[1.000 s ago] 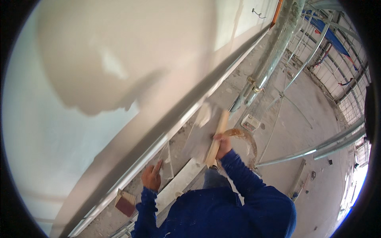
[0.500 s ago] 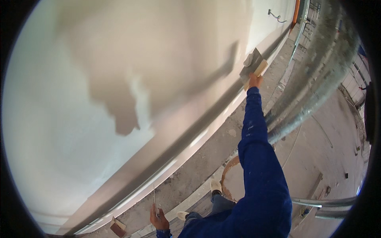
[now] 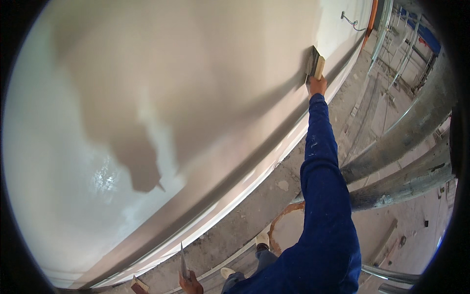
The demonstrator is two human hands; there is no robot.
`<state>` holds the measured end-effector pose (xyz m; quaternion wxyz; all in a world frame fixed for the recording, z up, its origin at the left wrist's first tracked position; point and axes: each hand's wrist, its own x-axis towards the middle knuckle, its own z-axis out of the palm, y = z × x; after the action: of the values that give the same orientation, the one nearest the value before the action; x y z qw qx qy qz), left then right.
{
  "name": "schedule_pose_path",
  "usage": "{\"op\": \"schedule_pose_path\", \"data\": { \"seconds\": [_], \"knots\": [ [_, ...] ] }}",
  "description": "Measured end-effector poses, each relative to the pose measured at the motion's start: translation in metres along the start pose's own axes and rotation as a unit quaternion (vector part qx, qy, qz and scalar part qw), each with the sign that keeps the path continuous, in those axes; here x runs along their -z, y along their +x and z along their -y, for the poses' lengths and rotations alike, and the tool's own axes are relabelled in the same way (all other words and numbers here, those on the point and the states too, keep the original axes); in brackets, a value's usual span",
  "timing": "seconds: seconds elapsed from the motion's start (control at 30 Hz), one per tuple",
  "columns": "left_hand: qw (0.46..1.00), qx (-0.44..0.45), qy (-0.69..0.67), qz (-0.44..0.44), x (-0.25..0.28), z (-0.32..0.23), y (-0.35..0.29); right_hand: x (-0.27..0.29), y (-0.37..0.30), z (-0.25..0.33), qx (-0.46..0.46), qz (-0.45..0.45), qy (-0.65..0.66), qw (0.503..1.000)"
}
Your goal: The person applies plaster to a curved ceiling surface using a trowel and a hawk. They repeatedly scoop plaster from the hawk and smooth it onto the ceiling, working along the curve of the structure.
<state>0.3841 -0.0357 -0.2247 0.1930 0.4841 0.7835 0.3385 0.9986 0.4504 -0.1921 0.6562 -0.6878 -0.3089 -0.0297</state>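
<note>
At the end of my outstretched right arm, my right hand (image 3: 318, 86) is closed on a plastering trowel (image 3: 319, 67) with a pale wooden handle. Its metal blade is tilted against the wall (image 3: 235, 63), or very close to it, and meets its own shadow there. A pale lump of plaster (image 3: 310, 64) shows on the side of the blade toward the wall. Low in the picture, my left hand (image 3: 192, 283) grips a thin, pointed metal blade (image 3: 183, 262), seen nearly edge-on; its kind I cannot make out.
Large grey metal poles (image 3: 406, 142) cross close on my right. A round tub (image 3: 289, 228) with a stained rim stands beside my feet on planks. Near the wall's foot lies a small brown block (image 3: 139, 285). A bent cable (image 3: 353, 22) sticks out of the wall.
My right hand has swung the trowel up to the wall, its blade turning from facing me to nearly edge-on. My left hand has dropped slightly lower. The whole view has shifted.
</note>
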Motion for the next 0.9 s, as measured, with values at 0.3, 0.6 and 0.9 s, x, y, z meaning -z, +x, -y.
{"op": "schedule_pose_path", "data": {
  "seconds": [0.3,0.6,0.9],
  "knots": [
    [0.992,-0.003,0.068,0.102,0.015,0.020,0.012,-0.003,-0.037,0.025,0.001,0.107,0.051,0.993],
    [0.988,-0.030,-0.090,0.121,0.051,0.057,0.042,0.011,-0.176,0.116,0.001,0.112,0.043,0.993],
    [0.975,-0.106,-0.180,0.069,0.137,0.167,0.047,0.019,-0.374,0.249,0.033,0.094,0.071,0.992]
  ]
}}
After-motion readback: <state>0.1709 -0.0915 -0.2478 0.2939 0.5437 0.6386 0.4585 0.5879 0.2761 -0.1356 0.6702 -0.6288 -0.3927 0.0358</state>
